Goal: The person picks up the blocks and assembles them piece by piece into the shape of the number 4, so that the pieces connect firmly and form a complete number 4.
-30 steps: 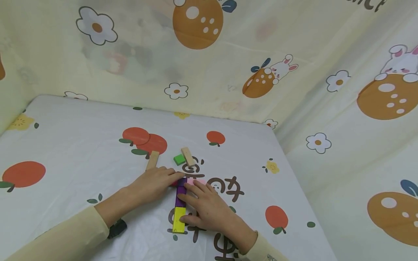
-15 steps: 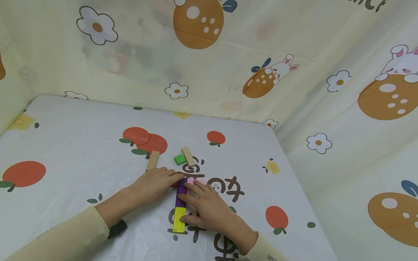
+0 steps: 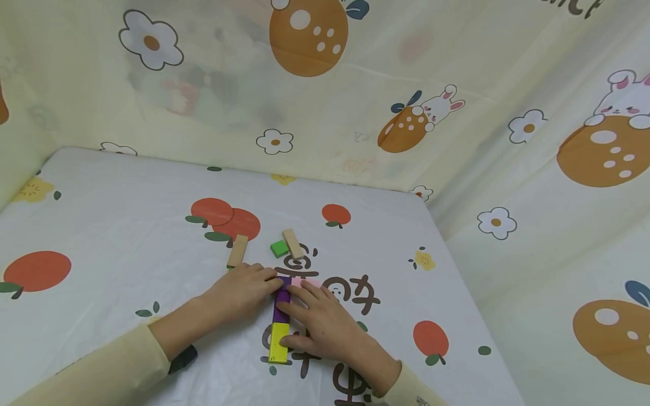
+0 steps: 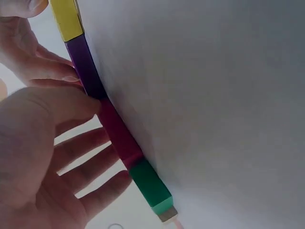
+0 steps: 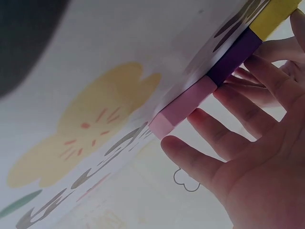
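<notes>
Lining up seems the step: on the worktop (image 3: 396, 254), the left hand (image 3: 244, 289), fingers extended, touches the red block (image 4: 120, 133); the right hand (image 3: 325, 321), likewise outstretched, touches the purple block (image 5: 235, 57) and pink block (image 5: 188, 102). Next likely calls for even nudging; dim views obscure pressure.

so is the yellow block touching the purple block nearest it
Touching. The left wrist view shows the yellow block meeting the purple block end to end, with no gap at the seam.
</notes>
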A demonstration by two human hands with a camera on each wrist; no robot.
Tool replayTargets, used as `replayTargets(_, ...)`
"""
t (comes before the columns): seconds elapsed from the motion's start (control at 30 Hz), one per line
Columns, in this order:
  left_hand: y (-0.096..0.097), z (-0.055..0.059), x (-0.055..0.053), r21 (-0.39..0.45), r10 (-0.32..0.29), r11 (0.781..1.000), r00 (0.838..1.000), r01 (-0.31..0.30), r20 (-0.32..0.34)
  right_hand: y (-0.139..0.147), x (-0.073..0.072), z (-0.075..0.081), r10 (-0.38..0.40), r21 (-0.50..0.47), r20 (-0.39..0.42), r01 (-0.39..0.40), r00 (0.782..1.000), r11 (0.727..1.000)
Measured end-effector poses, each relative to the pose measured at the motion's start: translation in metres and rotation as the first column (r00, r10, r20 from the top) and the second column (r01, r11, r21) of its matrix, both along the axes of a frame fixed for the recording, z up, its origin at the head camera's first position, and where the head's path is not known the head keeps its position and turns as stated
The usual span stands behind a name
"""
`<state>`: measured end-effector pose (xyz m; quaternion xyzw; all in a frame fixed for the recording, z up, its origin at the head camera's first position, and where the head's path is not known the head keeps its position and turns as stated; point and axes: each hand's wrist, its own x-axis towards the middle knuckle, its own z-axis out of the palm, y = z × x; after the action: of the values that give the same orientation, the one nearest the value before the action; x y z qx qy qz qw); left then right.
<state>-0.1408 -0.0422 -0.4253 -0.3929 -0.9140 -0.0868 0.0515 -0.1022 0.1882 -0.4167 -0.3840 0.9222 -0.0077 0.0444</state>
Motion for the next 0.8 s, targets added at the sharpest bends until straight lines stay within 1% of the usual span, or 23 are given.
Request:
replayTargets(0.23,0.005,0.003,0.006,-0.025,-0.004,1.0,1.0,0.004,0.001,0.0,0.0,0.0,-0.007,0.01,0.008,0.007,1.0,1.0)
replayTargets(0.43,0.004,0.002,0.013,-0.025,-0.013,1.0,0.999,0.014,0.034,0.0,0.0,0.0,0.001,0.009,0.0,-0.001,1.0,1.0)
replayTargets(0.53,0.003,0.002,0.015,-0.046,-0.016,0.999,0.999,0.018,0.039,0.0,0.0,0.0,0.006,0.007,-0.004,-0.006,1.0,1.0)
replayTargets(0.7,0.004,0.004,0.018,-0.088,-0.013,0.996,0.996,0.02,0.085,0.001,0.0,-0.001,0.019,0.007,-0.027,-0.019,0.999,1.0)
replayTargets(0.8,0.005,0.005,0.021,-0.106,-0.008,0.994,0.995,0.018,0.099,0.002,0.0,-0.001,0.023,0.003,-0.033,-0.023,0.999,1.0)
